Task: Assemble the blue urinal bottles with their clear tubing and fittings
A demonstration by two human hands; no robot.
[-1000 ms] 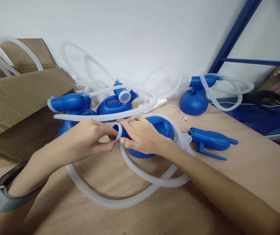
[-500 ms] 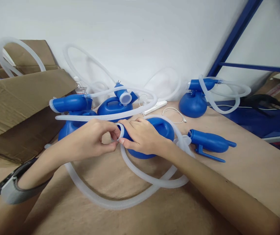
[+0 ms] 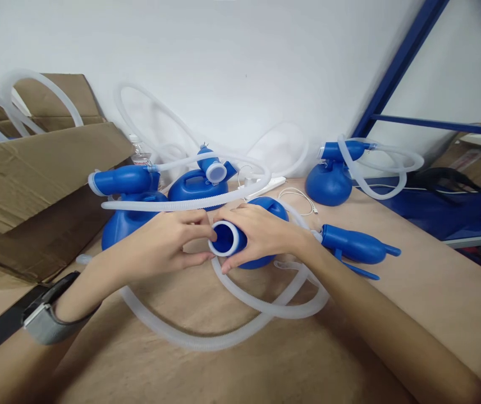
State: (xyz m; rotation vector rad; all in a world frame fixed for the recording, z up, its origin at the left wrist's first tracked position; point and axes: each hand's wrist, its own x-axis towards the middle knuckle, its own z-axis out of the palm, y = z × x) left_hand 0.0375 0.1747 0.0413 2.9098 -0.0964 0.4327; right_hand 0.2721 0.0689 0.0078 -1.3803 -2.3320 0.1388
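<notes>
My right hand [image 3: 255, 233] is wrapped round a blue bottle neck [image 3: 242, 240], whose open mouth has a white ring [image 3: 234, 238] and faces me. My left hand [image 3: 181, 241] has its thumb and fingers apart at the left side of the ring, one fingertip touching the rim. Beneath my right hand is the rounded body of a blue container [image 3: 271, 207], partly hidden. A translucent corrugated hose [image 3: 206, 342] loops on the brown table below my hands. To the right lies a detached blue spout piece [image 3: 353, 245] with a long handle.
Behind my hands stand blue containers with hoses, one at left [image 3: 124, 224], one in the middle [image 3: 198, 188] and one at right [image 3: 328, 182]. An open cardboard box [image 3: 46, 174] with hoses is at left. A white cable [image 3: 299, 193] lies near the wall; a blue frame [image 3: 395, 73] rises at right.
The bottle neck has turned so its mouth faces me. My left fingers have spread from their earlier pinch on the ring. The view has shifted slightly.
</notes>
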